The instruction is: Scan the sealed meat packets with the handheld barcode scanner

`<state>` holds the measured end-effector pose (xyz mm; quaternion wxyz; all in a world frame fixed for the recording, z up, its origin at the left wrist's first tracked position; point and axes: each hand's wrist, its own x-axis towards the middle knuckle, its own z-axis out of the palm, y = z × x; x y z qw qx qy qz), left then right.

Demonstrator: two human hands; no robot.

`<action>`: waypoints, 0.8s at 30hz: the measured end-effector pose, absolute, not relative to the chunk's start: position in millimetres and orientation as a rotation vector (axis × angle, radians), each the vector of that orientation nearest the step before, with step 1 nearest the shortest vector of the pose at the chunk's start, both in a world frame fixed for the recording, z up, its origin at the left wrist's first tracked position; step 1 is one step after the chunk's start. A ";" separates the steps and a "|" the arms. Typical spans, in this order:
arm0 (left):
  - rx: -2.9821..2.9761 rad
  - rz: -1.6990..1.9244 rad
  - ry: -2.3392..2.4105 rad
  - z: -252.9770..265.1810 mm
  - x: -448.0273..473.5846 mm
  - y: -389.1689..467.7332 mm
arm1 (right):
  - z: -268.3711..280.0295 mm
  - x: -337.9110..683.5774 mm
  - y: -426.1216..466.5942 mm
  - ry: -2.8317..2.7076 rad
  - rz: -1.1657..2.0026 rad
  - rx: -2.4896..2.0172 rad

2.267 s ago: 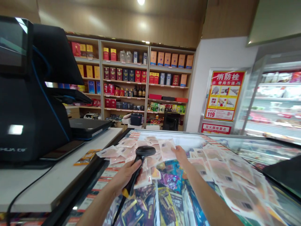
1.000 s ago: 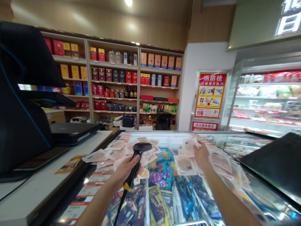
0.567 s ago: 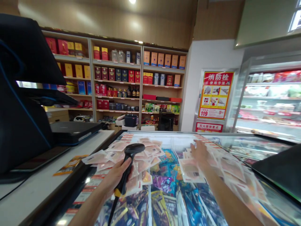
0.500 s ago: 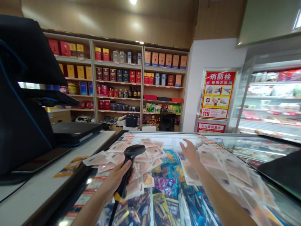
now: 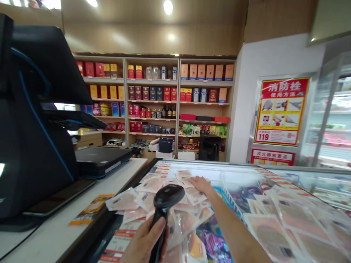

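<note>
Where your left hand grips: the handle of the black scanner, fingers wrapped round it, its head raised at 12 o'clock; a relaxed hold should let your wrist do the aiming.
Right hand: at 2 o'clock from the scanner, fingers stretched loosely over the left pile of flat packets; I cannot tell whether the tips pinch one.
Packet handling: the sleeves look thin and slick, so take one by its edge, slide it sideways off its neighbours and leave its label uncovered.
Arm pose: your right forearm reaches up from 5 o'clock, back of the hand upward; your left hand enters near 6 o'clock, its forearm mostly out of view.
Freezer top: under the left pile, around the scanner; the right pile lies toward 4 o'clock, well apart from your fingers.
Counter: towards 9 o'clock, with an orange pouch near its edge.
</note>
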<state>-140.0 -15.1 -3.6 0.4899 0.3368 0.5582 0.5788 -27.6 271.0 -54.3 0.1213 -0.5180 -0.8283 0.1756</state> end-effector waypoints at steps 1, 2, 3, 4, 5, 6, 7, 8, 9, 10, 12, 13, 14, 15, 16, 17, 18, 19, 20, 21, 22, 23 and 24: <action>0.830 1.401 1.342 -2.7 -140.3 -15.2 | -55.8 -29.2 264.9 -2.432 0.508 -1.488; 0.849 1.399 1.329 -1.6 -140.4 -15.3 | -57.1 -31.0 256.5 -2.440 0.497 -1.472; 0.870 1.400 1.320 -0.5 -140.3 -15.6 | -58.2 -33.3 246.3 -2.442 0.474 -1.467; 0.888 1.405 1.315 0.7 -139.9 -16.0 | -59.1 -36.1 234.8 -2.441 0.446 -1.470; 0.898 1.411 1.316 2.0 -139.2 -16.5 | -59.9 -39.4 222.8 -2.430 0.411 -1.480; 0.899 1.421 1.319 3.4 -138.4 -17.2 | -60.4 -42.8 211.0 -2.415 0.376 -1.486; 0.890 1.433 1.320 4.7 -137.3 -18.1 | -60.8 -45.7 200.1 -2.397 0.356 -1.487; 0.879 1.445 1.314 6.0 -136.3 -19.1 | -60.9 -47.5 190.7 -2.366 0.344 -1.488; 0.869 1.452 1.303 7.2 -135.1 -20.3 | -60.8 -47.5 183.0 -2.322 0.341 -1.484; 0.861 1.455 1.288 8.1 -134.0 -21.5 | -60.4 -45.1 177.1 -2.264 0.342 -1.480; 0.865 1.460 1.252 9.1 -131.6 -24.0 | -59.2 -32.2 169.6 -2.124 0.330 -1.472; 0.872 1.459 1.237 9.1 -130.3 -25.1 | -58.4 -22.4 167.0 -2.064 0.325 -1.474; 0.882 1.462 1.227 8.8 -129.0 -26.0 | -57.4 -11.5 164.5 -2.025 0.320 -1.483; 0.896 1.456 1.219 8.4 -127.6 -26.6 | -56.2 -0.6 161.5 -2.024 0.328 -1.497; 0.913 1.440 1.213 7.8 -126.3 -26.9 | -54.7 9.2 157.8 -2.050 0.342 -1.516; 0.932 1.424 1.210 7.2 -125.2 -26.9 | -53.1 17.1 153.3 -2.091 0.352 -1.529; 0.955 1.385 1.202 6.8 -124.4 -26.8 | -51.4 22.4 148.4 -2.136 0.361 -1.540; 0.973 1.363 1.200 6.6 -123.8 -26.6 | -49.6 25.0 143.3 -2.180 0.360 -1.541; 0.985 1.353 1.203 6.5 -123.4 -26.6 | -48.1 25.0 138.6 -2.216 0.351 -1.541; 0.993 1.344 1.209 6.7 -123.2 -26.8 | -46.9 23.1 134.7 -2.241 0.342 -1.548; 0.997 1.344 1.216 7.0 -123.2 -27.4 | -46.2 20.1 132.0 -2.258 0.344 -1.565; 1.000 1.344 1.222 7.4 -123.3 -28.4 | -46.1 16.6 130.6 -2.259 0.374 -1.580; 1.006 1.340 1.226 7.8 -123.5 -29.8 | -46.8 13.5 130.4 -2.244 0.427 -1.593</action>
